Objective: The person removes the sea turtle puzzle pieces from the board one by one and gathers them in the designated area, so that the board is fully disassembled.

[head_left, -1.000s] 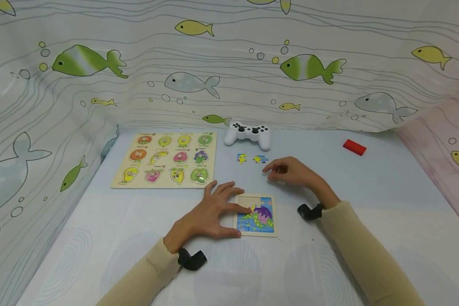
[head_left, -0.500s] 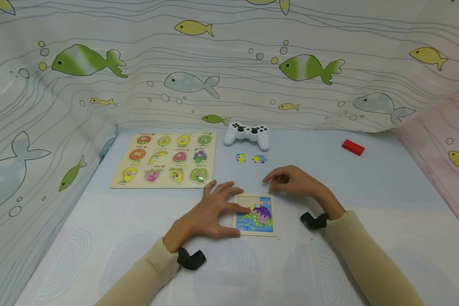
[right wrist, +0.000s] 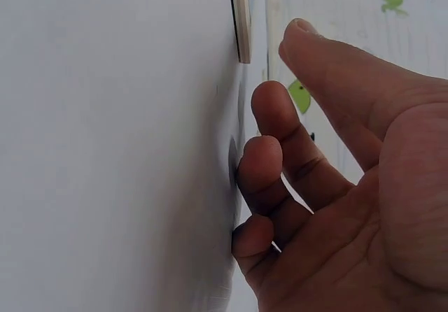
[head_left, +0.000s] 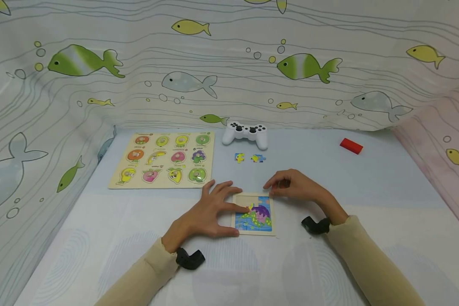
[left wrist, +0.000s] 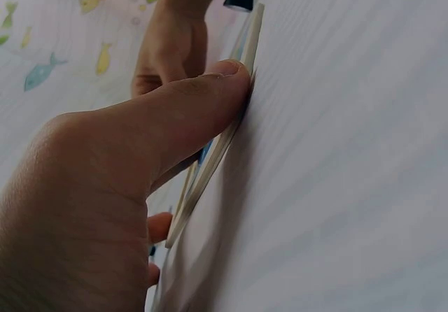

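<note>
A small jigsaw puzzle in a wooden frame [head_left: 246, 200] lies before me in the head view, with bare wood at its upper left. My left hand [head_left: 206, 212] holds its left side, thumb on the near edge and fingers at the far edge. The index finger rests on the picture. In the left wrist view the thumb presses the frame's edge [left wrist: 210, 168]. My right hand [head_left: 296, 185], loosely curled, hovers by the far right corner. Nothing shows between its fingers in the right wrist view. Behind lie two loose pieces, one left [head_left: 239, 157] and one right [head_left: 258, 158].
A wooden fruit puzzle board [head_left: 162, 163] lies at the back left, close to my left fingertips. A white game controller [head_left: 245, 135] sits behind the loose pieces. Far to the right is a red block [head_left: 351, 145]. Fish-printed cloth [head_left: 252, 85] rises behind the table.
My right hand has come nearer to me, down to the puzzle frame's far right corner. The left hand keeps its place on the frame. The view has shifted slightly.
</note>
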Motion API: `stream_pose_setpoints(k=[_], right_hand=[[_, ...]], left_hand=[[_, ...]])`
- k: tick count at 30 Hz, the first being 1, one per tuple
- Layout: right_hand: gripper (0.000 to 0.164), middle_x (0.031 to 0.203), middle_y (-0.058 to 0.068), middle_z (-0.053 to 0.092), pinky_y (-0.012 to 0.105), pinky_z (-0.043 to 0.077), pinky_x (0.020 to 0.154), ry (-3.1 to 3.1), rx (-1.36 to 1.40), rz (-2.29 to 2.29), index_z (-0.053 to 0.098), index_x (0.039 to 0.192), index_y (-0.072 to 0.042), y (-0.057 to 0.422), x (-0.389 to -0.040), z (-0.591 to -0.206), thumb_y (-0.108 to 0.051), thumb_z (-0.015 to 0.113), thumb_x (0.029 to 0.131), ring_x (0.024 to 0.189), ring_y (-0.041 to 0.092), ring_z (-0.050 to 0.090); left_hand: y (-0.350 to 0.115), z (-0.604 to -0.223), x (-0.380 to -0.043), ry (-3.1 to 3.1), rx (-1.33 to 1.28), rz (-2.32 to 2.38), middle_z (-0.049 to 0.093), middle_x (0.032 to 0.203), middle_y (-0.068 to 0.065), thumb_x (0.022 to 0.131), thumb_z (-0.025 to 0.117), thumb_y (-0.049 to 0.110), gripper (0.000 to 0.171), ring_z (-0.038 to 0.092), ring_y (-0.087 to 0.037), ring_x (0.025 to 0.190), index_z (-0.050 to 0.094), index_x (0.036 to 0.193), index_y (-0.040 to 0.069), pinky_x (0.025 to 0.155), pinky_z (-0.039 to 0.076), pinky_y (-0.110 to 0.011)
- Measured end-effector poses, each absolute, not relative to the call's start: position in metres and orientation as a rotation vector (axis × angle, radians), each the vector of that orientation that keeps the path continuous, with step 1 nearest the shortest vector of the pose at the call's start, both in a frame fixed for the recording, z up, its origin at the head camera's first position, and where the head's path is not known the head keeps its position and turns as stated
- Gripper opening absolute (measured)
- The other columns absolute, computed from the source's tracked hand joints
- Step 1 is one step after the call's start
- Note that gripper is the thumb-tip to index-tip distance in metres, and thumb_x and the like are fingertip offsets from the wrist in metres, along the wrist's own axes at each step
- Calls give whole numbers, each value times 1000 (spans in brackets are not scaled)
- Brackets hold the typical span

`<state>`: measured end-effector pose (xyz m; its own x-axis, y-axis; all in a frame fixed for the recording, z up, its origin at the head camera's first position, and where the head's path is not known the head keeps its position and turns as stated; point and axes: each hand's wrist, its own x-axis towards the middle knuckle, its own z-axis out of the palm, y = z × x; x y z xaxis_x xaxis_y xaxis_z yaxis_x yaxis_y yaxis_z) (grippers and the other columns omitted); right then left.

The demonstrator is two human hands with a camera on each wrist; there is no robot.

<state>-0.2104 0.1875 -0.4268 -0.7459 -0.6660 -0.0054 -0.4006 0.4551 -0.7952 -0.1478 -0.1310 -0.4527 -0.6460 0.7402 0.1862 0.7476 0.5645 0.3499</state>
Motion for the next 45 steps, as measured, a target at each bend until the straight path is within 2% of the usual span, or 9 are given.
stream_pose_setpoints(k=[8,15,22,27,34,45], right_hand=[[21,97,-1,74,21,47,71,2369,-905,-1203,79,110,-13,185,-204,-427,-13,79,89,80,11,57],[24,101,-1,70,23,46,77,2370,-932,-1138,79,111,-17,181,-199,-425,-18,81,88,90,17,56],[26,108,-3,64,35,43,93,2377,-935,-1016,79,110,-25,173,-193,-422,-18,81,86,106,18,53],[29,112,-3,61,38,38,92,2414,-989,-916,78,110,-29,169,-189,-421,-19,83,83,108,17,47],[28,111,-1,59,36,38,88,2443,-1085,-858,78,110,-28,168,-187,-421,-18,82,84,104,17,46],[26,111,-1,58,38,37,91,2433,-1074,-867,76,107,-28,167,-186,-421,-15,81,84,107,18,46]], left_hand=[[-132,-452,-149,-2782,-1306,-602,47,155,0,79,68,69,58,30,-34,152,66,133,45,117,10,-70],[-131,-452,-149,-2790,-1309,-597,47,155,0,80,68,69,59,29,-33,153,64,134,46,117,10,-71],[-131,-452,-149,-2783,-1306,-624,46,156,-1,79,69,68,59,29,-33,153,65,133,44,117,9,-70],[-130,-453,-149,-2775,-1306,-620,47,155,-1,79,70,67,58,30,-34,153,66,132,44,117,10,-71],[-130,-453,-148,-2772,-1303,-630,47,155,-1,79,70,67,58,30,-34,152,67,132,43,116,11,-71],[-131,-454,-149,-2784,-1303,-613,46,156,-1,80,69,68,58,29,-33,153,66,133,44,118,9,-70]])
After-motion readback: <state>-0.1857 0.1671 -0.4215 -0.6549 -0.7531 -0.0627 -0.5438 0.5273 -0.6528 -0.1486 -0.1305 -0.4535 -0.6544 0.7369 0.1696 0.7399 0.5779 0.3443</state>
